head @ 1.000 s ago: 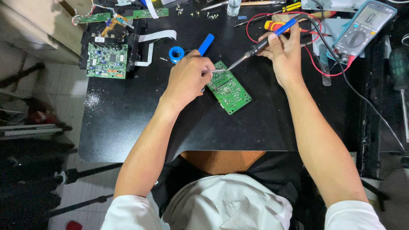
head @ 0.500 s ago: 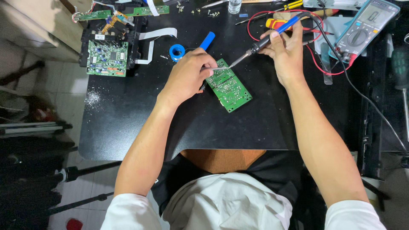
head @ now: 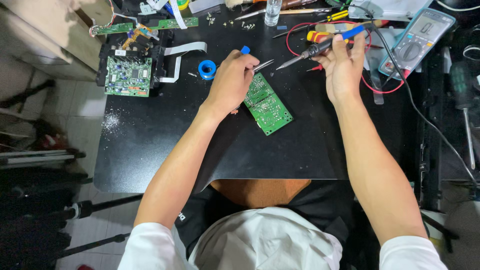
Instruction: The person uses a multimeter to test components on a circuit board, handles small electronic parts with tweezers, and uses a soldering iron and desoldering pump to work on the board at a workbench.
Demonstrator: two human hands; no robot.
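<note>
The left hand (head: pixel 231 80) covers most of the blue-ended tool (head: pixel 245 50) it grips and one corner of the green circuit board (head: pixel 267 105). The meter (head: pixel 417 40) display is too small to make out. The bottle (head: pixel 272 11) is cut off by the top edge.

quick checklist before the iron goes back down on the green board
1. Right hand grips the soldering iron: ok.
2. Iron tip off the board: ok, it hangs above the mat.
3. Left hand holds a slim metal tool over the board's upper end: ok.
4. Board flat on the mat: ok.
5. Iron cord clear of the red lead: not ok, they cross by the multimeter.
6. Tip hot: cannot tell.
</note>
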